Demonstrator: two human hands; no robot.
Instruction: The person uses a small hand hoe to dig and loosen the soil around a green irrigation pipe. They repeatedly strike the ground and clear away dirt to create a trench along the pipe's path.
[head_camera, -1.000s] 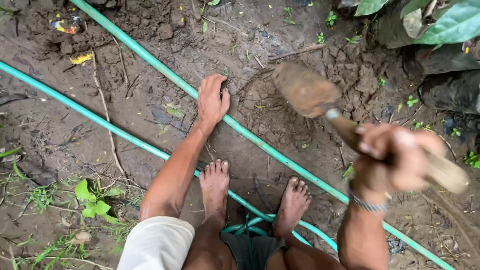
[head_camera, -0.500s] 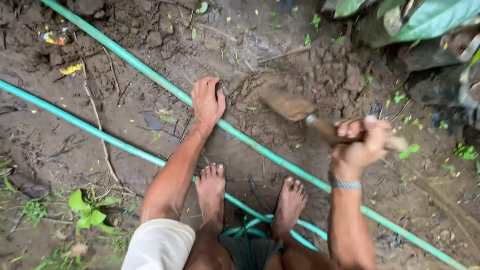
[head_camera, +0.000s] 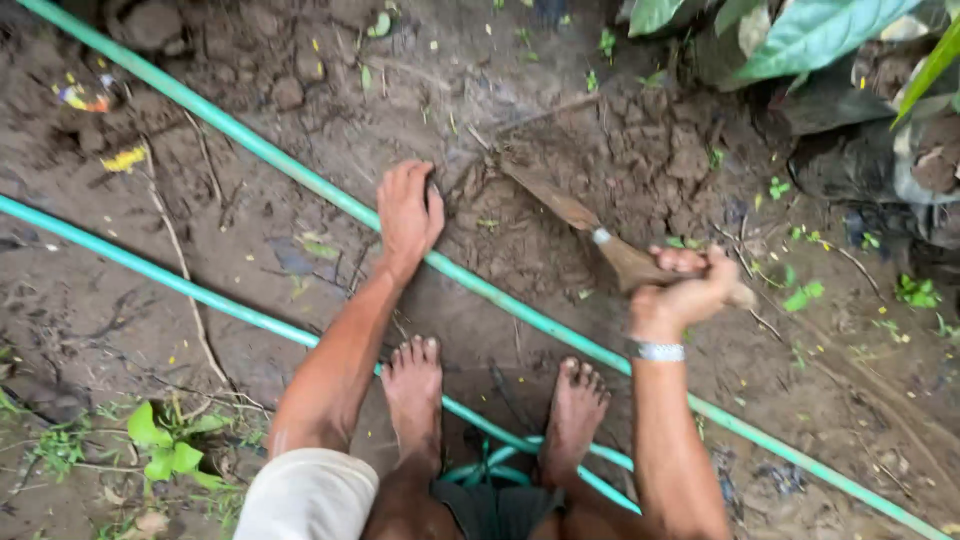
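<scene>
My left hand (head_camera: 405, 212) lies flat on the muddy ground, palm down over a green hose (head_camera: 250, 145) that runs diagonally across the dirt. My right hand (head_camera: 685, 290), with a metal bracelet on the wrist, is closed around the wooden handle of a hand hoe (head_camera: 590, 232). The hoe's muddy blade is sunk into the soil just right of my left hand. My two bare feet (head_camera: 420, 385) stand below, close to the hose.
A second green hose (head_camera: 120, 260) crosses at the left and loops between my feet. Large green leaves (head_camera: 800, 35) and dark clods lie at the top right. Small weeds (head_camera: 165, 445) grow at the lower left. Twigs and yellow scraps litter the mud.
My right hand swung the hoe down from a raised position; its blade has gone into the soil. My left hand has stayed on the ground by the hose.
</scene>
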